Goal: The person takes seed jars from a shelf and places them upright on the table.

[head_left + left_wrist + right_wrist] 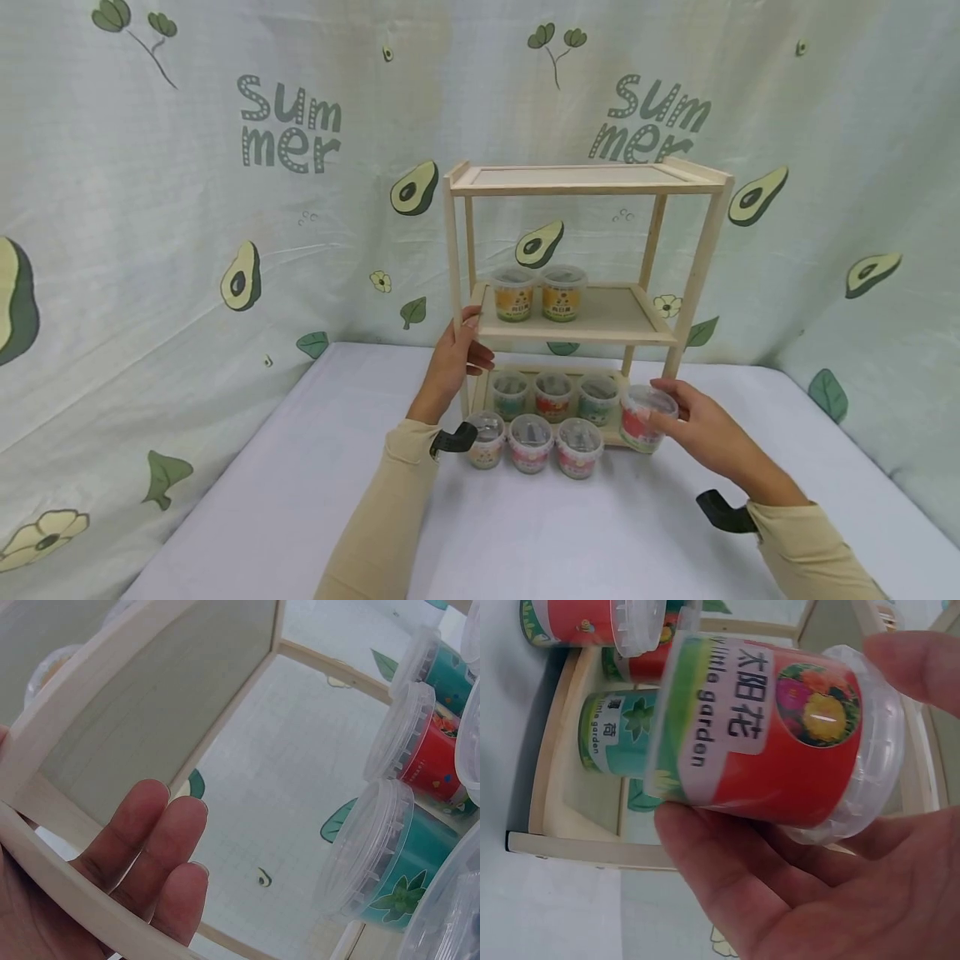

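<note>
My right hand [693,425] holds a lidded plastic plant-kit cup [645,421] near the shelf's front right corner. Flower pictures and red and green print show on this cup [780,735] in the right wrist view, where the thumb is at the lid and the fingers lie along the side. My left hand [450,358] grips the front left post of a wooden shelf rack [581,335], its fingers [176,840] reaching round behind the post. On the bottom shelf stand a red cup [553,396] and two teal cups, one of them at the left [511,396].
Two yellow-labelled cups, one at the left [513,296], stand on the middle shelf. Before the rack, three more cups, with a pink one [531,444] in the middle, stand on the white table [540,533]. A printed cloth [187,208] hangs behind.
</note>
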`<action>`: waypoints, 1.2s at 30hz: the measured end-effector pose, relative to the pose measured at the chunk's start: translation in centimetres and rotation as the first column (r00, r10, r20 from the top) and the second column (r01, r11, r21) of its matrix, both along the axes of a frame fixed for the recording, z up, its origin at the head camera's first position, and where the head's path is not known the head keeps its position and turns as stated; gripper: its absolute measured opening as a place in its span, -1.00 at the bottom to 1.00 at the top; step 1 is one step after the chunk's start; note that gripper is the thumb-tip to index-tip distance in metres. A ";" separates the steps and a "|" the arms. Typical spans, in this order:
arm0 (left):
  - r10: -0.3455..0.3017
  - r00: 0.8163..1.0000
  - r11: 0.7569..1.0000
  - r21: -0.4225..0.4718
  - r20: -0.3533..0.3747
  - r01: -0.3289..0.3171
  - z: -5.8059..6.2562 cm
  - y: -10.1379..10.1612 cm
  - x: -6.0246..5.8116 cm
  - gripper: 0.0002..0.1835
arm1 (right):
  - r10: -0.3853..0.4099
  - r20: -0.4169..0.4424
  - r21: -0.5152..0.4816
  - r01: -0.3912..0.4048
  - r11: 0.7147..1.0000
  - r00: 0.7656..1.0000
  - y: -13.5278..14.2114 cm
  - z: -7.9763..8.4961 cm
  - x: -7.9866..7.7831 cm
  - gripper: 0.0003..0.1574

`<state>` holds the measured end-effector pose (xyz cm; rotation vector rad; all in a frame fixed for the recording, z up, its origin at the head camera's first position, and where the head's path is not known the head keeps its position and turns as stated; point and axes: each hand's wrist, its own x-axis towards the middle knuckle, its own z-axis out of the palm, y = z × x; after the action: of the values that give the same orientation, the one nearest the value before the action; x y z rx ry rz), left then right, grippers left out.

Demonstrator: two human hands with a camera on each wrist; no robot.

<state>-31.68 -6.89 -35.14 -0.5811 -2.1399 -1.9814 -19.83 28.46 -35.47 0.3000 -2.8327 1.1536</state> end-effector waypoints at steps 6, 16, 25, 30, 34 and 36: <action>-0.001 1.000 1.000 0.002 0.002 0.001 0.1 0.0 -0.1 -0.47 | 0.024 0.024 0.076 -0.026 0.997 0.999 0.4 -0.2 -0.3 -0.07; -0.014 1.000 1.000 -0.011 0.007 0.014 -0.1 0.3 -0.1 -0.45 | 0.020 0.050 0.132 -0.026 0.991 0.999 0.1 -1.9 -0.3 -0.08; -0.007 1.000 1.000 0.002 0.000 0.007 -0.3 -0.1 0.3 -0.43 | 0.037 0.055 0.127 -0.043 0.991 0.998 -0.5 -2.9 0.0 -0.05; -0.020 1.000 1.000 0.003 0.003 0.020 -0.3 -0.1 0.2 -0.43 | 0.034 0.047 0.119 -0.039 0.992 0.998 -0.6 -3.0 -0.1 -0.02; -0.017 1.000 1.000 0.002 0.003 0.017 -0.3 -0.1 0.1 -0.43 | 0.036 0.044 0.124 -0.041 0.991 0.998 -0.6 -3.2 -0.3 0.00; -0.014 1.000 1.000 0.000 0.001 0.014 -0.3 -0.1 -0.1 -0.43 | 0.037 0.043 0.125 -0.042 0.991 0.998 -0.6 -3.3 -0.4 0.01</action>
<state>-31.74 -7.00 -35.40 -0.5970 -2.1416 -1.9894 -20.21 27.89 -38.78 0.3453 -2.9544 1.0005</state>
